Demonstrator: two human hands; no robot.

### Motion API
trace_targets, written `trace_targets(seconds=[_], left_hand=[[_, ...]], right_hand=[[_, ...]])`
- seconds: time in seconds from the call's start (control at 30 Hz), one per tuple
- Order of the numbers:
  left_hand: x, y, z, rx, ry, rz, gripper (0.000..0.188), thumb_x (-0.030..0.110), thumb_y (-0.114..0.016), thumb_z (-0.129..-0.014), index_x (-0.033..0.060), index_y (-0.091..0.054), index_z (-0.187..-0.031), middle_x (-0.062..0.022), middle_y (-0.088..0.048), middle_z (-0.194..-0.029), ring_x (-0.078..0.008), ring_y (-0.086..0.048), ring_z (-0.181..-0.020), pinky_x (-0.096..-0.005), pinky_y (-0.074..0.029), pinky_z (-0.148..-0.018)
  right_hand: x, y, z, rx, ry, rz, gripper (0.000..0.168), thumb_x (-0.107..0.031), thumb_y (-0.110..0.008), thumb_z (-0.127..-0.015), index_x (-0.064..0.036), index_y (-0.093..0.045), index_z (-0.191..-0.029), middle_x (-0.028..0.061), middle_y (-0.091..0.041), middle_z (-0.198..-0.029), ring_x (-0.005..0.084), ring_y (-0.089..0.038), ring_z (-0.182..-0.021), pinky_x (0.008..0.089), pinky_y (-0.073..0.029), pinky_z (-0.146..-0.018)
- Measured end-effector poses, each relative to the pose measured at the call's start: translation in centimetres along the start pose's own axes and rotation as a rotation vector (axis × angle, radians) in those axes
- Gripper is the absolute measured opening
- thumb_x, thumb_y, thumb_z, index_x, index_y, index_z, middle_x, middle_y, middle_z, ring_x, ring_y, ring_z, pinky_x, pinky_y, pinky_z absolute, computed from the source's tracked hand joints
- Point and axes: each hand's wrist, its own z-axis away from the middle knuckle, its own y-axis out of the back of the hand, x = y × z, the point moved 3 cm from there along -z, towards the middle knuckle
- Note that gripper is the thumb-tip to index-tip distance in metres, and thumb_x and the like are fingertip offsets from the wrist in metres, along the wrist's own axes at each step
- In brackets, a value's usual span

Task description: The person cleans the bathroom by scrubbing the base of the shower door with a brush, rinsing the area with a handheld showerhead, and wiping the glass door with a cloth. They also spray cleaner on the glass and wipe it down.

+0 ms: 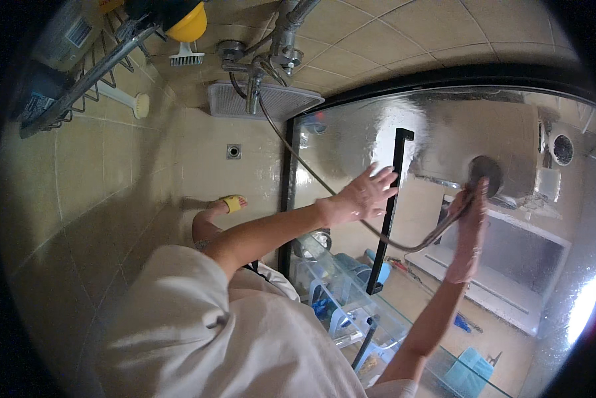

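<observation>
My left hand [361, 195] has its fingers spread and nothing in it. Its fingertips overlap the black door handle [388, 214] on the glass shower panel [442, 134]; whether they touch is unclear. On the right, my right hand [469, 224] is closed around the handle of a round shower head [486, 175], which looks dark and blurred. A metal shower hose [305, 166] hangs from the chrome mixer tap [254, 89], passes behind my left wrist and curves up to the shower head. Water streaks cover the glass.
A wire rack [86, 82] with bottles stands at upper left, a white brush [126, 102] beside it. A floor drain [233, 151] lies near my foot in a yellow slipper [234, 203]. Clear plastic bins [337, 303] and a light blue dustpan [467, 370] show at lower right.
</observation>
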Motion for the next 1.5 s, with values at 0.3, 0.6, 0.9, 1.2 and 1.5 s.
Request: trace_targets(seconds=[0.3, 0.6, 0.9, 1.2, 1.5], left_hand=[[-9.1, 3.7, 17.8, -0.210, 0.584, -0.118, 0.051, 0.038, -0.053, -0.094, 0.0076, -0.049, -0.135, -0.0183, -0.047, -0.137, -0.0363, -0.038, -0.134, -0.0583, -0.020, -0.113], [-4.4, 3.4, 16.1, -0.310, 0.607, 0.166, 0.035, 0.036, -0.052, -0.096, 0.0036, -0.064, -0.101, -0.0156, -0.064, -0.100, -0.0329, -0.058, -0.103, -0.0541, -0.036, -0.099], [2.8, 1.3, 15.8, -0.194, 0.653, 0.094, 0.055, 0.033, -0.055, -0.095, 0.0085, -0.039, -0.141, -0.0156, -0.056, -0.127, -0.0317, -0.051, -0.121, -0.0567, -0.026, -0.110], [6.9, 11.0, 27.8, 0.239, 0.909, -0.345, 0.056, 0.032, -0.055, -0.094, 0.0099, -0.038, -0.142, -0.0177, -0.050, -0.133, -0.0321, -0.046, -0.126, -0.0546, -0.028, -0.109], [22.0, 15.5, 42.6, 0.496, 1.277, -0.550, 0.033, 0.024, -0.059, -0.089, 0.0071, -0.060, -0.118, -0.0139, -0.062, -0.110, -0.0324, -0.058, -0.100, -0.0450, -0.043, -0.089]], right_hand=[[15.6, -6.3, 6.5, 0.058, -0.229, -0.070, 0.064, -0.068, -0.059, -0.084, -0.005, -0.059, -0.089, -0.0009, -0.049, -0.058, 0.0106, -0.048, -0.051, 0.0257, -0.041, -0.051], [22.6, -11.3, 9.7, -0.131, -0.383, -0.251, 0.063, -0.064, -0.056, -0.089, -0.001, -0.057, -0.096, 0.0005, -0.049, -0.059, 0.0114, -0.049, -0.052, 0.0271, -0.043, -0.050], [23.4, -7.7, 10.6, -0.138, -0.243, -0.351, 0.051, -0.055, -0.061, -0.091, -0.004, -0.055, -0.096, 0.0002, -0.048, -0.063, 0.0116, -0.047, -0.055, 0.0268, -0.041, -0.052], [27.9, -4.8, 8.5, -0.410, -0.083, -0.437, 0.031, -0.045, -0.060, -0.094, -0.016, -0.057, -0.085, -0.0049, -0.050, -0.065, 0.0082, -0.047, -0.055, 0.0246, -0.040, -0.054], [32.2, -10.2, 7.2, -0.595, -0.186, -0.477, 0.028, -0.043, -0.065, -0.091, -0.016, -0.059, -0.089, -0.0037, -0.051, -0.067, 0.0091, -0.046, -0.057, 0.0263, -0.041, -0.053]])
